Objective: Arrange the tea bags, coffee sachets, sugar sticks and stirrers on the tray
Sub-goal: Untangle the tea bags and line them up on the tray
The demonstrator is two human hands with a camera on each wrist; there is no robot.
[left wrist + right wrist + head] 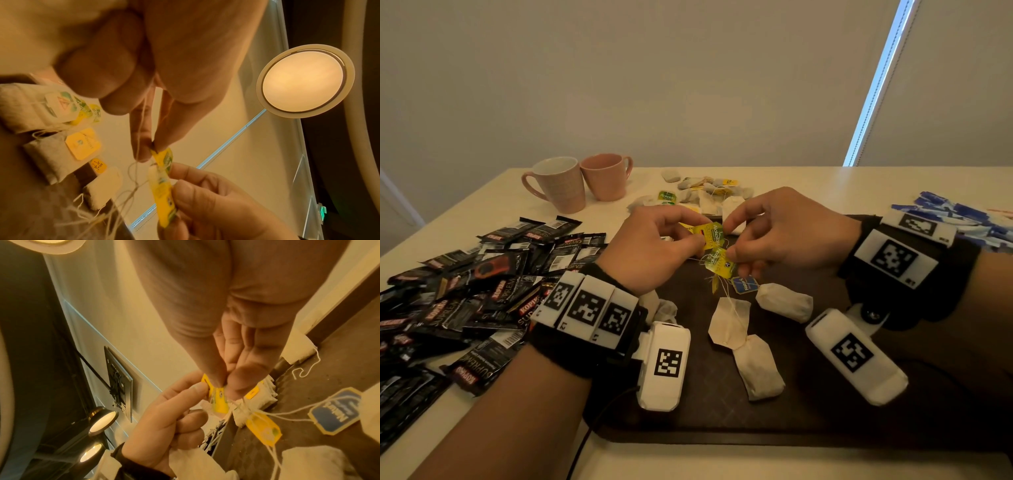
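Above the dark brown tray [808,411], both hands hold a tangle of tea bag tags and strings. My left hand [702,233] pinches a yellow-green tag [714,234] between thumb and forefinger; the same pinch shows in the left wrist view [153,146]. My right hand [727,240] pinches that tag from the other side and holds a second yellow-green tag [719,263] lower down. A blue tag [744,284] dangles below on its string. Three tea bags [729,323] lie on the tray under the hands. In the right wrist view, the right fingertips [213,379] press the yellow tag [220,405].
A heap of black coffee sachets [482,284] covers the table on the left. Blue sugar sticks [962,219] lie at the far right. Two pink mugs [558,183] stand at the back left, beside a loose pile of tea bags [705,195] behind the tray.
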